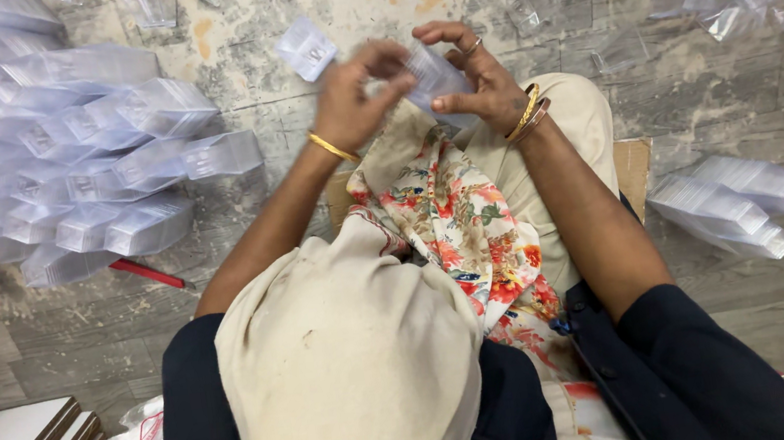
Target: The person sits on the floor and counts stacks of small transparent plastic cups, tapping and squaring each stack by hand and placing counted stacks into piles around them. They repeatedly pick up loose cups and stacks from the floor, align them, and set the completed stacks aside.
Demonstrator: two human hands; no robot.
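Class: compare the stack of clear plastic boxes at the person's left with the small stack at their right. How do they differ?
The left stack is a big pile, many rows deep; the right stack holds only a few rows. A red stick lies by the left stack; the right stack has none. Both are clear plastic, lying on the floor.

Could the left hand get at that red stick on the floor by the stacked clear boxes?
Probably yes. The red stick lies bare on the floor beside the left forearm, nothing on top of it. The left hand is busy on a clear box and would need to let go.
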